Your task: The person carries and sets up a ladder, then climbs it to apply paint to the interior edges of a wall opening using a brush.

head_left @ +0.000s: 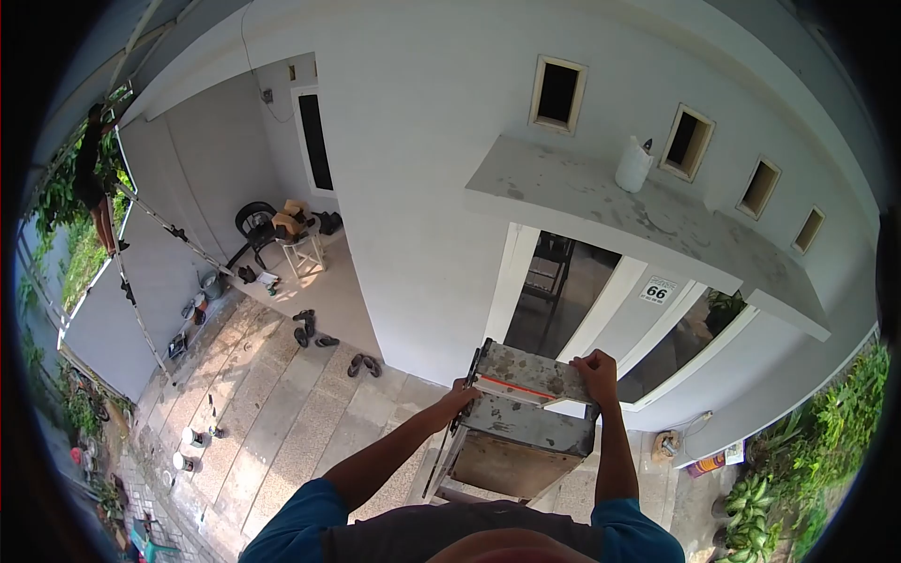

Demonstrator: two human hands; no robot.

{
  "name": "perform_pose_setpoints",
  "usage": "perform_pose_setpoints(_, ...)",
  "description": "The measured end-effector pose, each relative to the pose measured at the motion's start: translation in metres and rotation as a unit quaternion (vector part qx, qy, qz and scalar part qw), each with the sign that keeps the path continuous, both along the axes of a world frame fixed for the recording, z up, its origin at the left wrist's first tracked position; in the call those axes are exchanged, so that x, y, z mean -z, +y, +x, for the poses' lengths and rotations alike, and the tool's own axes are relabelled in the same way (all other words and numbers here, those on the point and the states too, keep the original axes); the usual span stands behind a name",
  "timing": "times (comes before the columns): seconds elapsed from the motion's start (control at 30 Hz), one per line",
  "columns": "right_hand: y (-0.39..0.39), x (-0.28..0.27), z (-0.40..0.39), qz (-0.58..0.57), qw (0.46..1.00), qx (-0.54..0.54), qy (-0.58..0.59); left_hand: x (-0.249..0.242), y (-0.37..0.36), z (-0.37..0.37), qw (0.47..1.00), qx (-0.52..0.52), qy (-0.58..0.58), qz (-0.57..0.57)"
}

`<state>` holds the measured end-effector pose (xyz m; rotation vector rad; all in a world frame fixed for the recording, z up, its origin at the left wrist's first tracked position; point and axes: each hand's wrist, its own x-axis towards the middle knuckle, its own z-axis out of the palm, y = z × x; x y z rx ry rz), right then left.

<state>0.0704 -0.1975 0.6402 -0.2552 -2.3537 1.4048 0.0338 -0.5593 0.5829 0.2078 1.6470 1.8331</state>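
A paint-spattered stepladder (530, 422) stands in front of me, seen from above, with an orange line across its upper part. My left hand (462, 394) is closed on the ladder's left edge near the top. My right hand (598, 372) grips the top right corner, fingers bent over the edge. Most of the ladder's lower part is hidden by my body. Beyond it, a white container (634, 166) with a dark-tipped item in it sits on the stained concrete ledge (601, 202) above the windows.
Another person (91, 174) is up a tall ladder (127, 281) at the far left. White paint cans (192, 437) and sandals (363, 365) lie on the paving. A black chair (254, 225) stands under the porch. Plants (751, 511) line the right side.
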Motion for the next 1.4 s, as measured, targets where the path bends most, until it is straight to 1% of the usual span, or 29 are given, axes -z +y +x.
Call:
perform_pose_setpoints(0.07, -0.003, -0.002, 0.002, 0.015, 1.0, -0.001, -0.019, -0.007, 0.0, 0.005, 0.999, -0.021, -0.043, 0.017)
perform_pose_setpoints(0.1, -0.009, -0.011, 0.003, 0.004, 1.0, 0.004, -0.022, -0.005, 0.001, 0.005, 0.998, -0.026, -0.046, 0.018)
perform_pose_setpoints(0.13, -0.012, -0.015, 0.007, -0.008, 1.0, 0.01, -0.028, 0.0, 0.002, 0.008, 0.997, -0.044, -0.051, 0.046)
perform_pose_setpoints(0.2, -0.008, -0.012, 0.009, 0.004, 0.999, 0.009, -0.031, 0.005, 0.006, 0.01, 0.992, -0.07, -0.066, 0.085)
perform_pose_setpoints(0.27, -0.007, -0.006, 0.004, 0.01, 1.0, 0.009, -0.024, 0.007, 0.006, 0.008, 0.991, -0.076, -0.062, 0.086)
perform_pose_setpoints(0.33, -0.006, 0.001, 0.003, -0.032, 0.999, 0.011, 0.002, 0.011, 0.004, 0.007, 0.99, -0.082, -0.073, 0.087)
perform_pose_setpoints(0.37, -0.005, 0.003, 0.001, -0.033, 0.999, 0.008, 0.004, 0.013, 0.003, 0.005, 0.99, -0.084, -0.07, 0.086)
perform_pose_setpoints(0.43, -0.01, -0.005, 0.005, -0.047, 0.999, -0.01, 0.019, 0.015, 0.005, 0.003, 0.99, -0.094, -0.06, 0.082)
perform_pose_setpoints(0.5, -0.009, -0.005, 0.004, -0.048, 0.999, -0.015, 0.015, 0.021, 0.017, 0.011, 0.969, -0.237, 0.011, 0.073)
perform_pose_setpoints(0.53, -0.009, -0.006, 0.003, -0.036, 0.999, -0.001, 0.003, 0.015, 0.015, 0.015, 0.968, -0.239, 0.049, 0.053)
perform_pose_setpoints(0.57, -0.01, -0.005, 0.002, -0.055, 0.998, -0.007, 0.009, 0.006, 0.01, 0.013, 0.967, -0.237, 0.086, 0.031)
perform_pose_setpoints(0.6, -0.007, -0.001, 0.001, -0.068, 0.998, -0.005, 0.015, 0.02, 0.004, 0.002, 0.963, -0.192, 0.177, -0.064)
perform_pose_setpoints(0.63, -0.004, 0.005, 0.0, -0.076, 0.996, -0.001, 0.038, 0.018, -0.001, -0.005, 0.978, -0.119, 0.15, -0.081)
perform_pose_setpoints(0.67, -0.003, 0.006, -0.001, -0.044, 0.998, -0.01, 0.036, 0.003, 0.001, -0.005, 0.989, -0.063, 0.113, -0.071)
perform_pose_setpoints(0.7, -0.006, -0.002, 0.0, 0.004, 1.0, -0.003, 0.027, -0.034, 0.006, 0.005, 0.986, -0.054, 0.102, -0.117)
perform_pose_setpoints(0.73, -0.006, 0.001, -0.003, -0.02, 0.999, -0.013, 0.028, -0.039, 0.014, 0.009, 0.983, -0.075, 0.097, -0.135)
perform_pose_setpoints(0.77, -0.001, 0.005, -0.007, -0.007, 1.0, -0.016, -0.015, -0.041, 0.02, 0.015, 0.977, -0.116, 0.097, -0.151)
perform_pose_setpoints(0.8, -0.001, 0.004, -0.006, -0.029, 0.999, -0.041, -0.019, -0.045, 0.021, 0.017, 0.971, -0.119, 0.115, -0.175)
perform_pose_setpoints(0.83, 0.004, 0.008, -0.007, -0.046, 0.997, -0.058, -0.037, -0.051, 0.021, 0.016, 0.967, -0.111, 0.101, -0.207)
perform_pose_setpoints(0.87, 0.002, 0.003, -0.004, -0.012, 0.998, -0.051, -0.042, -0.049, 0.019, 0.018, 0.963, -0.102, 0.123, -0.215)
perform_pose_setpoints(0.9, -0.004, -0.008, -0.002, 0.005, 0.997, -0.034, -0.071, -0.066, 0.019, 0.024, 0.962, -0.102, 0.114, -0.226)
perform_pose_setpoints(0.97, -0.001, -0.003, -0.005, -0.021, 0.997, -0.033, -0.069, -0.055, 0.018, 0.021, 0.947, -0.116, 0.169, -0.247)
perform_pose_setpoints(1.03, -0.006, -0.009, -0.002, -0.017, 0.997, -0.026, -0.065, -0.062, 0.019, 0.021, 0.959, -0.117, 0.11, -0.233)
perform_pose_setpoints(1.07, -0.009, -0.014, -0.001, -0.01, 0.998, -0.024, -0.065, -0.061, 0.02, 0.023, 0.971, -0.141, 0.069, -0.182)
perform_pose_setpoints(1.1, -0.006, -0.012, -0.001, -0.011, 0.997, -0.026, -0.078, -0.052, 0.02, 0.019, 0.968, -0.152, 0.08, -0.182)
perform_pose_setpoints(1.17, -0.004, -0.005, -0.004, -0.028, 0.997, -0.032, -0.061, -0.055, 0.019, 0.019, 0.973, -0.157, 0.065, -0.154)
perform_pose_setpoints(1.23, -0.003, -0.001, -0.004, -0.023, 0.997, -0.031, -0.067, -0.053, 0.018, 0.017, 0.976, -0.158, 0.037, -0.146)
perform_pose_setpoints(1.27, -0.002, 0.0, -0.005, -0.019, 0.997, -0.027, -0.063, -0.052, 0.019, 0.018, 0.976, -0.176, 0.033, -0.121)
perform_pose_setpoints(1.4, -0.004, -0.003, -0.005, -0.007, 0.998, -0.017, -0.061, -0.052, 0.016, 0.016, 0.978, -0.164, 0.035, -0.128)
